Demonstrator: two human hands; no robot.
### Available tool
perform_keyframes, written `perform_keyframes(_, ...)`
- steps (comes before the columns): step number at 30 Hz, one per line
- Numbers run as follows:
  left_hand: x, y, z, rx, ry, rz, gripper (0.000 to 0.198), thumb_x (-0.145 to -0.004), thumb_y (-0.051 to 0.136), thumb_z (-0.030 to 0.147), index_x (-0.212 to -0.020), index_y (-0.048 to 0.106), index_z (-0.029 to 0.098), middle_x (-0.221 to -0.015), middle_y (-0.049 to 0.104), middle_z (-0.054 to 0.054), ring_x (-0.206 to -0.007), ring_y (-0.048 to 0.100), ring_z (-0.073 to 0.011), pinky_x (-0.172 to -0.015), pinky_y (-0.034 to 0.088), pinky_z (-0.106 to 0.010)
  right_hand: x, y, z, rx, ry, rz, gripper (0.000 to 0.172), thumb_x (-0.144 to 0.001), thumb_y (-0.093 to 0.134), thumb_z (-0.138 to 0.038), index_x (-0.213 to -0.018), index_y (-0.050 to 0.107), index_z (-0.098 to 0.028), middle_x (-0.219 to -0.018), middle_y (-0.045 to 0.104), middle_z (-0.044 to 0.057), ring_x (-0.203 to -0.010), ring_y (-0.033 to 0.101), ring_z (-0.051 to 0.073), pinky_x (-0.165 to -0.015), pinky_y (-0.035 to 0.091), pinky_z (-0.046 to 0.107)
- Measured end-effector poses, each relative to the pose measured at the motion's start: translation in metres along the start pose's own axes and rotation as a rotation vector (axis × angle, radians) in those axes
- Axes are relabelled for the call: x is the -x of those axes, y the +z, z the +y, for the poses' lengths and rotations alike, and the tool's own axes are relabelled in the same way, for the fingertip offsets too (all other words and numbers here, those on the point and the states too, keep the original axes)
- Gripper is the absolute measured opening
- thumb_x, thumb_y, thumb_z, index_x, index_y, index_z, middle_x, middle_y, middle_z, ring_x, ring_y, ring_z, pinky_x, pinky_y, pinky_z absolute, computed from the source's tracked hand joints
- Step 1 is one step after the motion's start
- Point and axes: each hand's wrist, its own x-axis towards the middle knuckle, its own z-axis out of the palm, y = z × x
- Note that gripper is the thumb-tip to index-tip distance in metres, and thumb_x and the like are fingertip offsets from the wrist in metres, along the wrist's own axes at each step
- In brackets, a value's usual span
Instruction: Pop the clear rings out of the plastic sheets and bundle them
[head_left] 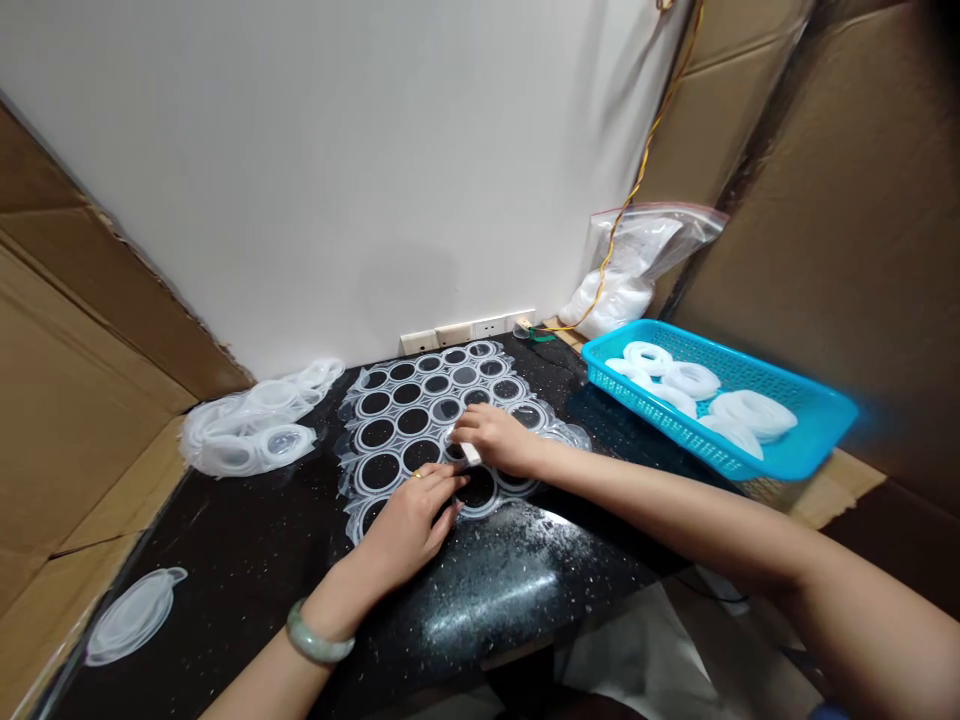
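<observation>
A translucent sheet of moulded rings [412,420], laid out in rows, lies flat on the black tabletop. Near its front edge my left hand [411,520] rests with the fingers stretched out over the rings, a green bangle [319,635] on the wrist and a ring on one finger. My right hand [491,438] is closed around a small white bar-shaped tool [470,454], whose end points down at a ring just beyond my left fingertips. The tool's working tip is hidden from me.
A blue basket [814,440] at right holds several stacks of white rings [690,380]. Translucent ring offcuts [255,420] are piled at left, with a small stack of flat pieces [136,615] in front. A plastic bag [615,295], power sockets [491,327] and cardboard panels [847,230] border the table.
</observation>
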Motion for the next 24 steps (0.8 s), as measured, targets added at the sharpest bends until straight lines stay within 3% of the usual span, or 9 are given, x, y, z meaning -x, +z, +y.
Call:
perform_keyframes(3, 0.001, 0.000, 0.001, 0.001, -0.003, -0.002, 0.030, -0.092, 0.049, 0.017, -0.121, 0.060, 0.017, -0.126, 0.062, -0.012, -0.119, 0.055, -0.0247, -0.103, 0.045, -0.047, -0.018, -0.008, 0.025, 0.126, 0.028, 0.039, 0.018, -0.089, 0.052, -0.008, -0.090, 0.069, -0.013, -0.088, 0.066, 0.011, -0.083, 0.054, 0.019, -0.075, 0.041, 0.031)
perform_keyframes(5, 0.002, -0.001, 0.001, 0.003, -0.010, -0.003, 0.031, -0.092, 0.049, 0.017, -0.121, 0.060, 0.018, -0.128, 0.061, -0.012, -0.119, 0.055, -0.0252, -0.103, 0.044, -0.048, -0.029, -0.014, 0.043, 0.101, 0.142, 0.165, 0.020, -0.090, 0.051, -0.008, -0.090, 0.070, -0.013, -0.090, 0.067, 0.011, -0.085, 0.055, 0.020, -0.077, 0.041, 0.031)
perform_keyframes(9, -0.001, -0.010, -0.001, 0.061, -0.023, -0.058, 0.030, -0.091, 0.054, 0.020, -0.120, 0.061, 0.021, -0.127, 0.062, -0.010, -0.119, 0.055, -0.0243, -0.101, 0.045, -0.045, -0.042, -0.008, 0.059, -0.241, 0.425, 0.406, 0.021, -0.091, 0.053, -0.019, -0.085, 0.072, -0.013, -0.087, 0.069, 0.009, -0.083, 0.060, 0.019, -0.075, 0.044, 0.028)
perform_keyframes(12, -0.011, -0.020, -0.007, 0.117, -0.048, -0.087, 0.026, -0.091, 0.056, 0.024, -0.115, 0.065, 0.023, -0.117, 0.067, -0.007, -0.109, 0.061, -0.0217, -0.096, 0.049, -0.040, -0.040, 0.013, 0.051, -0.621, 0.524, 0.344, 0.022, -0.088, 0.058, -0.026, -0.081, 0.073, -0.012, -0.078, 0.071, 0.006, -0.074, 0.064, 0.018, -0.068, 0.046, 0.025)
perform_keyframes(14, -0.020, -0.024, -0.015, 0.123, -0.071, -0.047, 0.022, -0.091, 0.055, 0.023, -0.110, 0.067, 0.022, -0.110, 0.069, -0.006, -0.103, 0.063, -0.0208, -0.093, 0.051, -0.039, -0.035, 0.026, 0.043, -0.772, 0.546, 0.269, 0.020, -0.084, 0.062, -0.027, -0.081, 0.074, -0.012, -0.077, 0.073, 0.006, -0.074, 0.065, 0.018, -0.067, 0.047, 0.025)
perform_keyframes(17, -0.033, -0.023, -0.034, 0.056, -0.088, 0.024, 0.022, -0.090, 0.054, 0.022, -0.108, 0.067, 0.019, -0.114, 0.068, -0.009, -0.108, 0.061, -0.0226, -0.096, 0.049, -0.041, -0.028, 0.037, 0.037, -0.860, 0.547, 0.225, 0.020, -0.080, 0.066, -0.030, -0.081, 0.075, -0.012, -0.081, 0.074, 0.007, -0.076, 0.067, 0.020, -0.069, 0.047, 0.026)
perform_keyframes(20, -0.038, -0.018, -0.050, -0.010, -0.102, 0.022, 0.025, -0.090, 0.055, 0.022, -0.112, 0.065, 0.018, -0.120, 0.065, -0.011, -0.114, 0.058, -0.0239, -0.099, 0.047, -0.043, -0.026, 0.039, 0.039, -0.909, 0.532, 0.239, 0.023, -0.078, 0.068, -0.033, -0.081, 0.075, -0.012, -0.083, 0.074, 0.008, -0.077, 0.067, 0.020, -0.070, 0.048, 0.028)
perform_keyframes(24, -0.036, -0.011, -0.059, -0.024, -0.082, 0.034, 0.026, -0.091, 0.052, 0.021, -0.114, 0.065, 0.018, -0.122, 0.064, -0.011, -0.115, 0.058, -0.0238, -0.100, 0.048, -0.043, -0.027, 0.040, 0.041, -0.936, 0.525, 0.245, 0.024, -0.077, 0.068, -0.035, -0.080, 0.075, -0.013, -0.082, 0.074, 0.008, -0.076, 0.067, 0.020, -0.072, 0.049, 0.028)
